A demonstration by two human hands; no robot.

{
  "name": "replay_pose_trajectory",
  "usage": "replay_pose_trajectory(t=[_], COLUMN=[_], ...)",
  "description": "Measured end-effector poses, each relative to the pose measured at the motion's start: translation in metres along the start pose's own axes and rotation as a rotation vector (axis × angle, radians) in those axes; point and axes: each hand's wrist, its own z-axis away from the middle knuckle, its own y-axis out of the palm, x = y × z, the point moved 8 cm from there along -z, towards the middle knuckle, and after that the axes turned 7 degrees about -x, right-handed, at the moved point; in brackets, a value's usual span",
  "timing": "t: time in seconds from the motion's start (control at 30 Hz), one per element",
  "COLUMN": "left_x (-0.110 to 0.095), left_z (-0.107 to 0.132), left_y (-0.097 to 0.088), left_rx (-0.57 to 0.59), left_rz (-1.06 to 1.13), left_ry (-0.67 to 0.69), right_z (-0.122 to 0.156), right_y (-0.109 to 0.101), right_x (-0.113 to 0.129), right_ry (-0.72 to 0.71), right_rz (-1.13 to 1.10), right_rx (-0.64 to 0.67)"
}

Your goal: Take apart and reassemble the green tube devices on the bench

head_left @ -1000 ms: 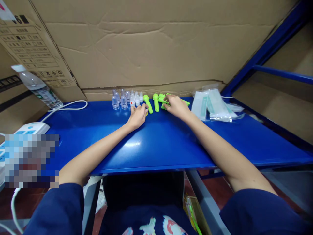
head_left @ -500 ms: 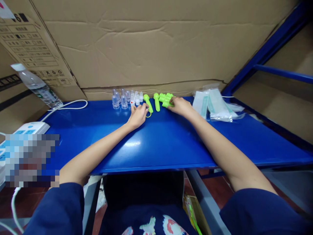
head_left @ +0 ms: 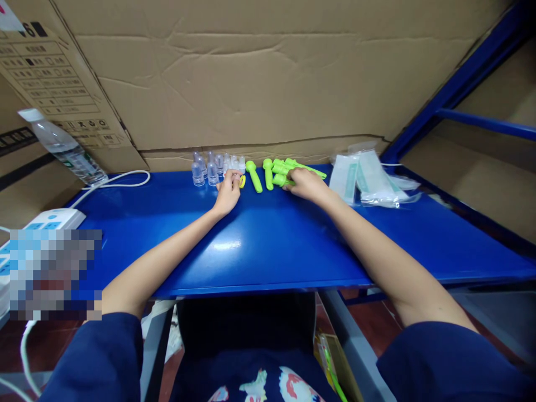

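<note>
My left hand (head_left: 228, 192) is closed, pinching a small yellow ring (head_left: 242, 181) that shows at its fingertips. Just behind it stand small white-and-clear bottles (head_left: 234, 162), partly covered by the fingers. To their left are several clear domed plastic caps (head_left: 197, 174), upright. Over on the right, my right hand (head_left: 305, 184) has its fingers curled around a lime-green plastic piece (head_left: 281, 180) in a pile of such pieces; the fingertips are partly hidden. Between my hands lie two separate lime-green handles with rounded heads, a left one (head_left: 254, 177) and a right one (head_left: 268, 175).
Clear plastic packets (head_left: 371, 178) lie on the blue table (head_left: 268, 245) at right. A water bottle (head_left: 69, 151) leans at the far left, near a white power strip (head_left: 54, 220) and its cable. A cardboard wall (head_left: 268, 84) closes off the back.
My left hand has moved left, away from the left green handle and toward the small bottles, carrying the yellow ring. My right hand has shifted slightly at the pile, where a long green handle now shows.
</note>
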Motion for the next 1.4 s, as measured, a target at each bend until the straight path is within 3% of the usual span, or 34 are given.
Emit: replay_pose_trajectory(t=[0.17,0.4,0.57,0.83,1.03,1.4], left_x=[0.007,-0.002,-0.015,-0.023,-0.03,-0.035], left_z=[-0.003,-0.001,0.001,0.003,0.003,0.008], left_y=[-0.005,-0.006,-0.001,-0.001,-0.002,-0.004], left_rx=[-0.088,-0.039,0.024,0.063,0.055,0.045], left_rz=[0.095,0.108,0.104,0.041,0.071,0.151], left_ry=[-0.112,-0.045,0.021,0.019,0.093,0.111], right_z=[0.004,0.011,0.018,0.018,0.021,0.02], right_y=[-0.013,-0.02,-0.02,-0.022,-0.02,-0.015], right_x=[0.018,0.061,0.08,0.082,0.084,0.08], right_ry=[-0.013,-0.283,-0.346,-0.343,-0.331,-0.26], right_rz=[-0.099,-0.225,-0.22,-0.259,-0.241,-0.205], right_rx=[-0.013,-0.038,-0.041,-0.078,-0.038,0.015])
